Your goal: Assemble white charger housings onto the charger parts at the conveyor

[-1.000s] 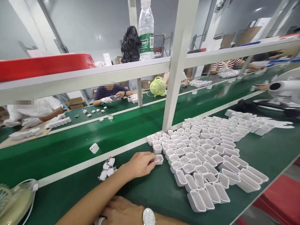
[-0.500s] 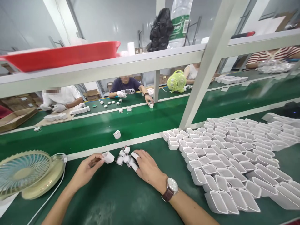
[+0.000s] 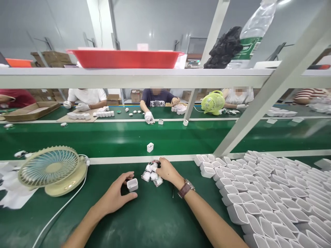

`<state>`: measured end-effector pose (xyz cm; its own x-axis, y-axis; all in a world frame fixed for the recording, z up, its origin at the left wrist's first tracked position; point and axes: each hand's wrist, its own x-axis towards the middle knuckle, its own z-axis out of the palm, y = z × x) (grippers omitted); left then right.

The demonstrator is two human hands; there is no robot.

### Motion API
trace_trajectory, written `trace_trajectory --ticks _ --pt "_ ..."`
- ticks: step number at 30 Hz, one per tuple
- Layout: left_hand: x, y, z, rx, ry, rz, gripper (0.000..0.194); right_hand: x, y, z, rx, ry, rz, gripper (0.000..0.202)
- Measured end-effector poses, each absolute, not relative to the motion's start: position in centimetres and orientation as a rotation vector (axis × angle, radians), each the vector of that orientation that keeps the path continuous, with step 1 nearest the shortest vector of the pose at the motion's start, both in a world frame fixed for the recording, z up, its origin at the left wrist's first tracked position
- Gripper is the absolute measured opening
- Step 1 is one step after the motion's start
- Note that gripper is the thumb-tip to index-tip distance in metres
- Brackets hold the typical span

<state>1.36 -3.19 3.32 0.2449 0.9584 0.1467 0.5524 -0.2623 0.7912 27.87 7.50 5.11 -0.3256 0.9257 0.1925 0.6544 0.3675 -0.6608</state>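
Note:
On the green tabletop an empty-looking white plastic case (image 3: 132, 185) stands upright with its opening facing up. Around it curves my left hand (image 3: 117, 193), thumb apart from the fingers, which are behind the case; it looks let go. Just right of that lies a small pile of white parts with clear and reddish edges (image 3: 149, 175). My right hand (image 3: 167, 170), wearing white finger cots and a watch at the wrist, reaches over the pile's far right side. Its fingertips close on a small part there, partly hidden by the fingers.
Rows of white cases (image 3: 248, 196) fill the right side. A cream fan (image 3: 54, 168) with its cable stands left. Beyond the white ledge, one case (image 3: 150, 147) sits on the green conveyor (image 3: 116, 137). A slanted post (image 3: 248, 113) and shelf (image 3: 129, 81) cross ahead; co-workers sit opposite.
My left hand has set the case down upright and opened around it. The right hand's fingers have moved in at the pile's far side. The head view has turned left.

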Motion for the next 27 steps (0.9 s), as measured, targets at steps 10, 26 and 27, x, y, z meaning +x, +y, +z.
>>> trace_trajectory --ticks 10,26,27 --pt "1.3 -3.2 3.0 1.959 1.345 0.840 0.051 28.3 -0.4 7.4 -0.774 -2.494 0.880 0.057" --pt "2.7 -3.7 3.1 2.037 1.340 0.869 0.043 28.9 -3.6 5.1 -0.974 -2.472 0.498 0.032" --pt "2.8 -3.8 3.0 2.073 1.310 0.896 0.044 28.9 -3.5 5.2 -0.966 -2.406 0.548 0.036"
